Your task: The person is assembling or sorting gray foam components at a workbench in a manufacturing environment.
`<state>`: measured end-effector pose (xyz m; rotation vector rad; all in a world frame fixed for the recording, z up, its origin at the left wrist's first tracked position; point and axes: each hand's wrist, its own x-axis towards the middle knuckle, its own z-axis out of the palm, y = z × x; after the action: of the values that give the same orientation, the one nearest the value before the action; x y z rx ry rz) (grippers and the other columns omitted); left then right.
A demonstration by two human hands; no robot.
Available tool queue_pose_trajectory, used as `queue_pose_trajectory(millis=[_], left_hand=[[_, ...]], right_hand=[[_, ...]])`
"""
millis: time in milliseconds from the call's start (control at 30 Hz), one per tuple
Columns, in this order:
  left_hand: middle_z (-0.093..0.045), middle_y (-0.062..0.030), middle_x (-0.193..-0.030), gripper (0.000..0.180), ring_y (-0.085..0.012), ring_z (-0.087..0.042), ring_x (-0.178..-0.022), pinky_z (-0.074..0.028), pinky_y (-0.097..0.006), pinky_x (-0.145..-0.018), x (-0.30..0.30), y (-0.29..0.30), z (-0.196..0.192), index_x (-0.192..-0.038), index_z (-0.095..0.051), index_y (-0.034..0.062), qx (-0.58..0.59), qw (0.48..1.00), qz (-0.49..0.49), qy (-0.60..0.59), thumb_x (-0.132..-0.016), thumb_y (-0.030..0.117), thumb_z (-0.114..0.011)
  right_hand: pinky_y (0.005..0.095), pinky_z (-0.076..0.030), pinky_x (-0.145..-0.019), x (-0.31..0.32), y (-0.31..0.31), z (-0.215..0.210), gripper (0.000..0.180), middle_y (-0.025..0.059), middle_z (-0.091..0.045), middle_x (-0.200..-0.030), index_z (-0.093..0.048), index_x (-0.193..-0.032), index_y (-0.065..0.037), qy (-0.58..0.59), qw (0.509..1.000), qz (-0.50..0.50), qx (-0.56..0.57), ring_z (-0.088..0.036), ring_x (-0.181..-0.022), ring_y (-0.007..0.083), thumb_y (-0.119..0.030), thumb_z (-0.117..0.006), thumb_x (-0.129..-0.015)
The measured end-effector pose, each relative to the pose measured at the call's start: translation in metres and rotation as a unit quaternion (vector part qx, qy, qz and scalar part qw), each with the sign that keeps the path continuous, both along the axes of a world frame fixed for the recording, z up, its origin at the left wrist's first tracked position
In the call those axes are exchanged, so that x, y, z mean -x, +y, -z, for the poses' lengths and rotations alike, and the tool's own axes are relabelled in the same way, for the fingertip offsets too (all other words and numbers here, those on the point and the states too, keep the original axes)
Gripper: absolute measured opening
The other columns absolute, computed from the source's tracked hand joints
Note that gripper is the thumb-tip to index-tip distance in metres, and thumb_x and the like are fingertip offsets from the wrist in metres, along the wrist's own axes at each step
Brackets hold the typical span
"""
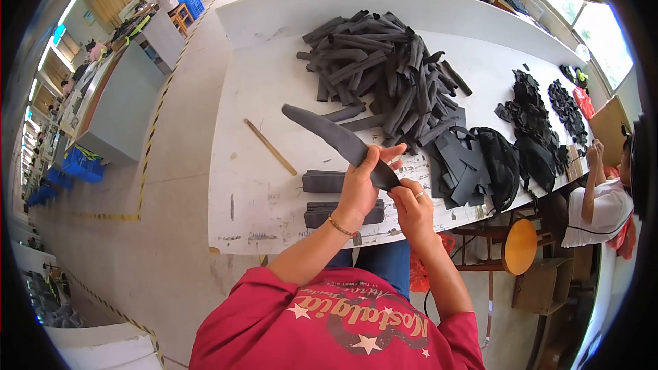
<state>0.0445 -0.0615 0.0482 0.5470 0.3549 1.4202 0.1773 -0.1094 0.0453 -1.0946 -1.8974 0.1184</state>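
A long dark grey fabric tube (322,130) is held above the white table (253,192), its far end pointing up and left. My left hand (361,181) is closed around its near part, thumb on top and some fingertips showing beyond it. At the tube's near end, my right hand (413,207) pinches the edge. Below my left hand lie two neat bundles of dark strips, a farther one (322,181) and a nearer one (321,215), the nearer partly hidden by my wrist. A large heap of similar dark tubes (391,62) covers the table beyond my hands.
A wooden stick (271,147) lies left of the bundles. To the right are flat dark pieces (460,164), a black bag (496,164) and piles of black scraps (528,99). A co-worker (596,205) sits at the far right, near a round stool (519,247).
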Motion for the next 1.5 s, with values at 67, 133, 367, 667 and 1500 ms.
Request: queue_pose_trajectory(millis=[67, 133, 367, 667, 1500], left_hand=[[-0.068, -0.0187, -0.109, 0.021, -0.0307, -0.061, -0.113, -0.048, -0.044, -0.097, 0.005, 0.002, 0.0, -0.104, -0.055, 0.0061, 0.071, 0.996, 0.026, -0.047, -0.098, 0.027, -0.055], [-0.068, -0.0175, -0.106, 0.023, -0.0308, -0.062, -0.11, -0.048, -0.043, -0.096, 0.016, 0.006, -0.013, -0.106, -0.056, 0.0047, 0.098, 0.992, 0.015, -0.084, -0.098, 0.027, -0.056], [-0.069, -0.0123, -0.095, 0.032, -0.0293, -0.067, -0.093, -0.05, -0.039, -0.094, 0.016, 0.012, -0.017, -0.114, -0.059, -0.0005, 0.047, 0.997, -0.037, -0.056, -0.097, 0.027, -0.057], [-0.069, -0.0082, -0.097, 0.026, -0.0288, -0.053, -0.124, -0.04, -0.044, -0.108, -0.006, -0.008, -0.002, -0.112, -0.057, 0.005, 0.05, 0.991, 0.028, -0.117, -0.099, 0.027, -0.053], [-0.066, -0.0049, -0.086, 0.033, -0.022, -0.066, -0.085, -0.052, -0.038, -0.089, 0.014, 0.002, -0.007, -0.113, -0.059, 0.0017, 0.04, 0.99, -0.095, -0.093, -0.096, 0.029, -0.06]], right_hand=[[0.0398, -0.051, -0.063, -0.001, -0.001, -0.005, 0.017, 0.0126, -0.062, -0.093, -0.061, -0.09, -0.002, -0.014, 1.0, -0.006, 0.003, -0.063, -0.077, 0.0334, 0.001, -0.072, -0.078], [0.0397, -0.051, -0.063, -0.007, 0.002, -0.012, 0.018, 0.0122, -0.062, -0.092, -0.061, -0.09, -0.003, -0.03, 0.999, -0.01, 0.002, -0.063, -0.077, 0.0331, 0.001, -0.073, -0.077], [0.038, -0.051, -0.063, -0.007, 0.011, -0.028, 0.02, 0.0115, -0.061, -0.091, -0.061, -0.089, -0.001, -0.035, 0.997, -0.047, -0.044, -0.063, -0.075, 0.0309, 0.003, -0.074, -0.074], [0.0388, -0.052, -0.066, 0.017, 0.031, -0.018, 0.022, 0.0116, -0.062, -0.092, -0.061, -0.088, -0.002, -0.023, 0.994, -0.082, -0.067, -0.063, -0.079, 0.0307, 0.006, -0.07, -0.069], [0.037, -0.051, -0.061, 0.006, 0.03, -0.023, 0.024, 0.0112, -0.062, -0.09, -0.061, -0.088, -0.002, -0.025, 0.992, -0.111, -0.047, -0.063, -0.075, 0.0289, 0.005, -0.074, -0.07]])
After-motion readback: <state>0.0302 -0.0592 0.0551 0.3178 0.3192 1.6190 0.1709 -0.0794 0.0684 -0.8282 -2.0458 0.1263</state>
